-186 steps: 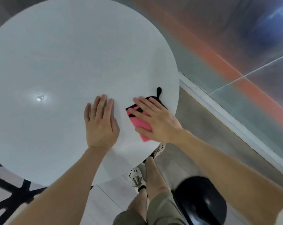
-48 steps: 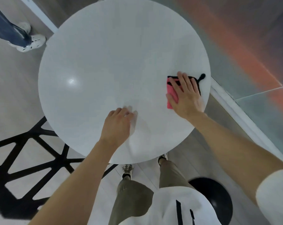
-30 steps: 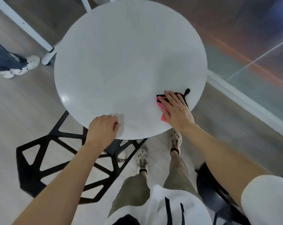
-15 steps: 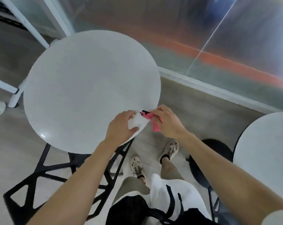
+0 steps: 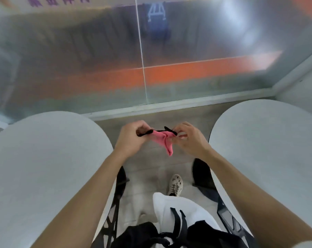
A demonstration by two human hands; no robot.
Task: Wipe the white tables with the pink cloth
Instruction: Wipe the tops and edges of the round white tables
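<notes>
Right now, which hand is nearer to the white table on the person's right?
Right. The right hand is close beside the right table, pinching the pink cloth; the left hand pinches the cloth's other end, farther off, beside the left table.

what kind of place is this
Likely a café or lounge seating area: two round white tables, black chairs beside them, and a frosted glass partition wall behind.

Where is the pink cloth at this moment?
Head view, centre: the pink cloth hangs pinched between the left hand and right hand, above the floor, between the left table and right table.
</notes>
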